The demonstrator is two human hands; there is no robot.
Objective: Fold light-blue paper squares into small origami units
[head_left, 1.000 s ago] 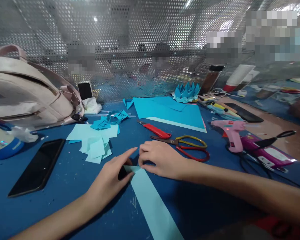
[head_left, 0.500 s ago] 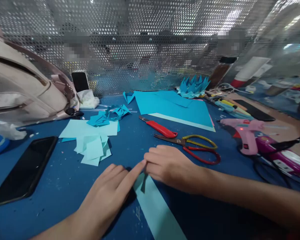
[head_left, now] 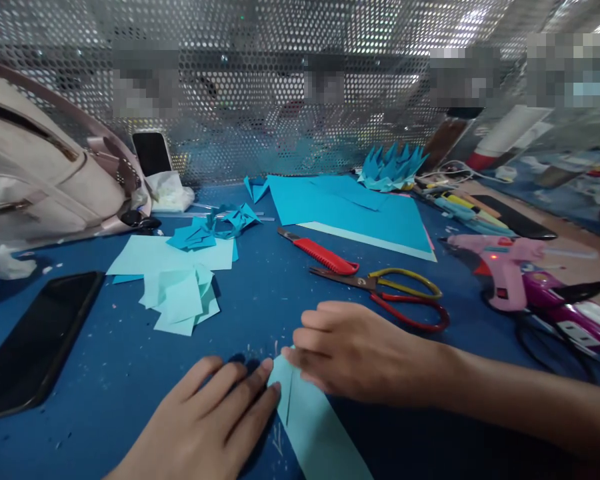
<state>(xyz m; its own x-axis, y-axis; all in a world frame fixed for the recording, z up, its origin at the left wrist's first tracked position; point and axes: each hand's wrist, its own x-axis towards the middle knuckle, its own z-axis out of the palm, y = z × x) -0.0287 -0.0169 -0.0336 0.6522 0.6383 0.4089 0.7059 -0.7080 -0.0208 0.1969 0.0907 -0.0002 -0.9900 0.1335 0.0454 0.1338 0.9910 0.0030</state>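
As L hand (head_left: 203,417), loosely spread, touches lt-blue paper strip (head_left: 325,440), R hand (head_left: 353,353), curled, grip unclear, touches its folded end.

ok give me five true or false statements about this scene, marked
The left hand and right hand both touch the pale blue strip. True.
The pink glue gun is right of the scissors. True.
The right hand holds the scissors. False: they lie on the blue table.
The red cutter lies between the scissors and the large blue sheet. True.
The glue gun is between the hands. False: it is right of both.
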